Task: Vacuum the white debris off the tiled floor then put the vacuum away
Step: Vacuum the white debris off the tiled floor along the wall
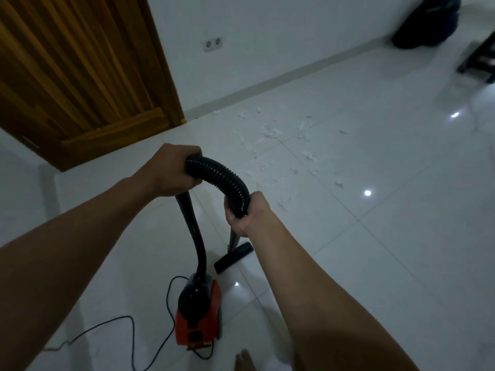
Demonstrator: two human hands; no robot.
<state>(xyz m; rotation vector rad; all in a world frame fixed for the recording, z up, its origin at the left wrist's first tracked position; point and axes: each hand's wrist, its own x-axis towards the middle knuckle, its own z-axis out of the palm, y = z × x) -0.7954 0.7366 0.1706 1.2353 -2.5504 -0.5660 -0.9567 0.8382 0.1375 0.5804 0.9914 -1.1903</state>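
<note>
Both hands hold the black ribbed vacuum hose (219, 175), which arches between them. My left hand (168, 172) grips its upper bend; my right hand (246, 212) grips it lower down, where the wand begins. The wand drops to a black floor nozzle (233, 257) resting flat on the white tiled floor (375, 250). From my left hand the hose runs down to the red and black vacuum body (198, 314), standing on the floor below. White debris (284, 145) lies scattered on the tiles beyond the nozzle, near the wall.
A black power cord (112, 324) loops on the floor left of the vacuum. A wooden door (80, 70) stands at the left, a double wall socket (212, 43) beside it. A dark bag (426, 22) and a black stand (479, 60) sit at the far right. My bare toes (245, 360) show at the bottom.
</note>
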